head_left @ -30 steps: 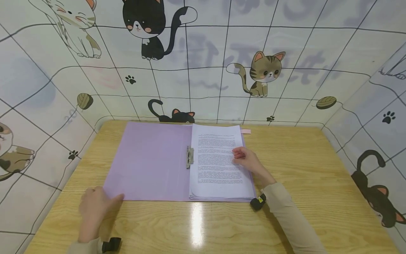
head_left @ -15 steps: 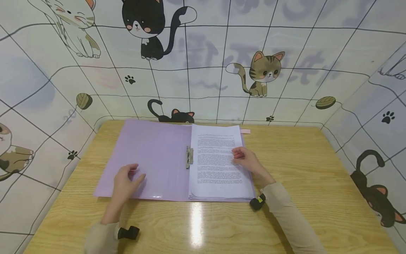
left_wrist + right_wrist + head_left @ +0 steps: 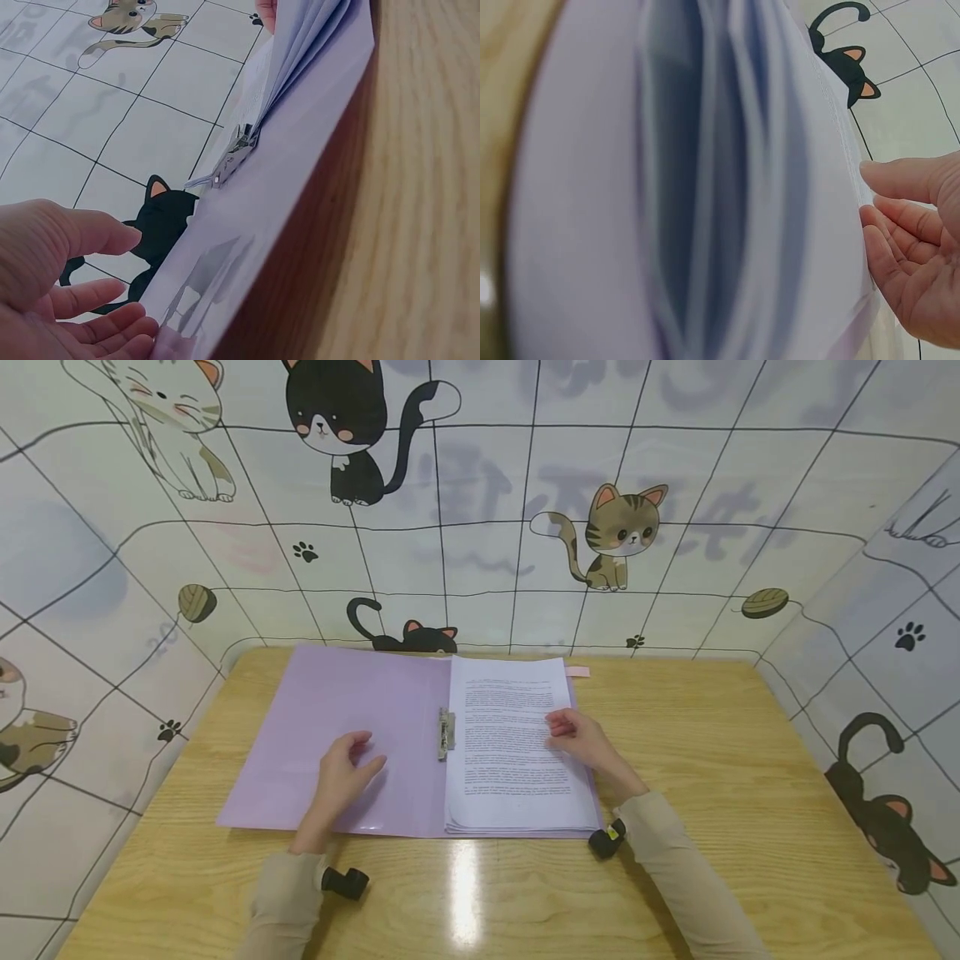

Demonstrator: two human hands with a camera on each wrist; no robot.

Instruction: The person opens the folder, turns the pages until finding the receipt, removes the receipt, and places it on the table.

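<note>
The purple folder (image 3: 315, 718) lies opened on the tabletop (image 3: 697, 727), its printed pages (image 3: 510, 752) at three o'clock from the metal clip (image 3: 446, 735), while left hand (image 3: 347, 778), at the clip's eight o'clock, and right hand (image 3: 587, 743), at the pages' three-o'clock edge, have fingers (image 3: 916, 223) loosely bent, spread from the thumb (image 3: 904, 178).

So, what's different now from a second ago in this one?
The left hand has moved off the near left corner of the purple folder, rightward and away from the person, toward the metal clip. Whether it had gripped that corner is unclear. The right hand stayed at the right side of the printed pages; folder still open.
</note>
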